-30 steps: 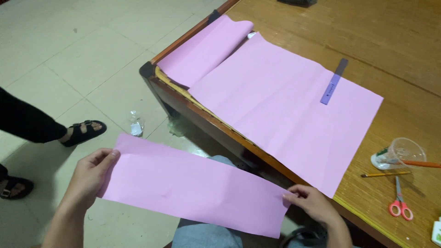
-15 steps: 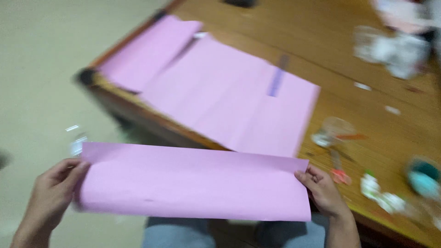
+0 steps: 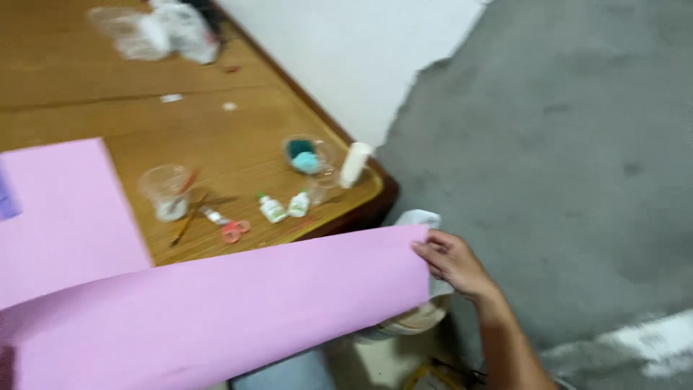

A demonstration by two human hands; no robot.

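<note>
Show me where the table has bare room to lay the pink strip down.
Free: the bare wood of the table between the pink sheet and the plastic bags. Crowded: the near corner, with plastic cup, scissors, small bottles and white tube. Right hand holds the pink strip.

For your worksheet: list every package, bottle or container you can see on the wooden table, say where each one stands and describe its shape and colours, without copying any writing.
Two small bottles: near table's front edge, white with green.
Clear cup: left of them, holding sticks.
Clear cup: behind the bottles, teal contents.
White tube: at the table's corner, leaning.
Plastic bags: far end, clear and white, blurred.
</note>
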